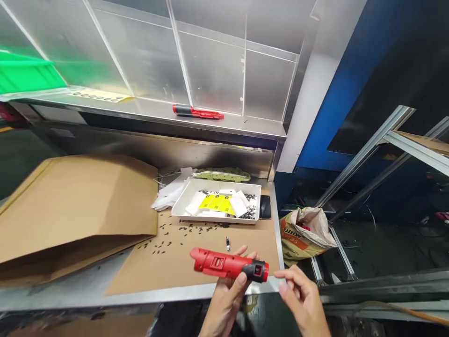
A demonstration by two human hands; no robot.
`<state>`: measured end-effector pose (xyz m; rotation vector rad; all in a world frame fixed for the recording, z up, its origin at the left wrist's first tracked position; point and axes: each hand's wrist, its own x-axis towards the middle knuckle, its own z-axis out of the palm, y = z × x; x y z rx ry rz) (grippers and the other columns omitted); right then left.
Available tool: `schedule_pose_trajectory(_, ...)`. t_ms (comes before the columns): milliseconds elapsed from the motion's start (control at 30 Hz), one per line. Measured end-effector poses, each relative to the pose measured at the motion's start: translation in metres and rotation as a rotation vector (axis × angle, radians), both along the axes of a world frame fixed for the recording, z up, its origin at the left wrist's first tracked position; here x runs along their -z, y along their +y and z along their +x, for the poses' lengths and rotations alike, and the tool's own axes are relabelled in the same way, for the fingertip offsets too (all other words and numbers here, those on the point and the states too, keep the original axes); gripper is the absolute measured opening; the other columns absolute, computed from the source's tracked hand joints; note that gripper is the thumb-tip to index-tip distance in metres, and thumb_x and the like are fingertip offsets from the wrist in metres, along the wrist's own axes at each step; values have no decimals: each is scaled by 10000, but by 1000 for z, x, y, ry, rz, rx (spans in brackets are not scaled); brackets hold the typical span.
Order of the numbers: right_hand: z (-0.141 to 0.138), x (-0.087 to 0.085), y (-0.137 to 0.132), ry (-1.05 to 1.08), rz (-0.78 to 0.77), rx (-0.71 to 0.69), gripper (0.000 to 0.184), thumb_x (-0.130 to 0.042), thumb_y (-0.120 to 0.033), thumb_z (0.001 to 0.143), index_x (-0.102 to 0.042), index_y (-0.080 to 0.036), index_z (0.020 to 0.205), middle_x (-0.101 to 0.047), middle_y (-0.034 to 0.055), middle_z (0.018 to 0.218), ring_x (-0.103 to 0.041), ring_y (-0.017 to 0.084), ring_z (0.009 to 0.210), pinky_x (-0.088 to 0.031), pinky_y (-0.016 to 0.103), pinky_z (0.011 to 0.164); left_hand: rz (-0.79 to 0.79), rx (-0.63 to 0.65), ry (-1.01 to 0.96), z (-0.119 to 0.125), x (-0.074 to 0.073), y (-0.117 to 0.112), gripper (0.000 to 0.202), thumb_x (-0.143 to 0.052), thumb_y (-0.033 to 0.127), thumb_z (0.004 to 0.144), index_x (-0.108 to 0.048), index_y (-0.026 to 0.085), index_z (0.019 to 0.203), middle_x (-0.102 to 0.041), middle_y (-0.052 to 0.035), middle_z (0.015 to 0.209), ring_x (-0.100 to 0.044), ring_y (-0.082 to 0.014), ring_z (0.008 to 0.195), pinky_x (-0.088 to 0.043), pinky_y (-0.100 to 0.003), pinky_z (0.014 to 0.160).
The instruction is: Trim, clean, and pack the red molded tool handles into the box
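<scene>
My left hand grips a red plastic tool body with a black end, held level above the near edge of the bench. My right hand is just right of the tool's black end, fingers loosely curled and apart, holding nothing. A small metal bit lies on the cardboard mat just beyond the tool. Small black screws are scattered over the mat.
A white tray with yellow labels, white packets and screws sits at the back, a black phone beside it. A large folded cardboard sheet covers the left. Another red tool lies on the steel shelf. A paper sack stands at the right.
</scene>
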<state>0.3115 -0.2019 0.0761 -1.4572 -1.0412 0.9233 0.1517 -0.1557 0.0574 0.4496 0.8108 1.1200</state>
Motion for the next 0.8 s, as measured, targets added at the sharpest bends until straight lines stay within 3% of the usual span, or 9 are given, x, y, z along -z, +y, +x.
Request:
schedule_pose_trajectory(133,-54,3,27,51,-10,11,437,-681,-610,741,-744,-178,749,-387,-26,637,-341,122,588,-315,252,538,37,-10,10,-24,8,18,510,-840,428,650,-654,294,1105,-735,-74,1174,-583,-343,1224,-327,-524,1145)
schedule_pose_trajectory(300,-90,6,55,161,-43,1,423,-692,-570,752,-656,-162,647,-318,-45,616,-308,113,593,-281,253,544,122,27,113,-57,18,36,470,-841,469,624,-669,293,1024,-715,-74,1214,-528,-367,1278,-353,-518,1129)
schedule_pose_trajectory(433,-109,3,68,261,-101,-31,406,-719,-551,728,-606,-173,631,-330,-53,589,-281,107,580,-284,251,552,168,57,164,-76,22,48,431,-830,505,626,-668,304,971,-694,-58,1250,-525,-358,1281,-354,-486,1131)
schedule_pose_trajectory(633,-122,-1,88,366,-112,-122,323,-719,-519,717,-657,-202,714,-423,-31,591,-303,123,574,-283,247,547,171,63,139,-89,28,61,418,-827,482,647,-662,306,989,-692,-56,1249,-533,-343,1276,-373,-474,1117)
schedule_pose_trajectory(800,-129,6,105,330,-125,-172,323,-727,-501,703,-637,-193,667,-368,-48,576,-288,113,568,-275,241,544,177,7,139,-99,26,71,411,-829,479,649,-663,297,978,-715,-51,1198,-570,-327,1231,-396,-459,1097)
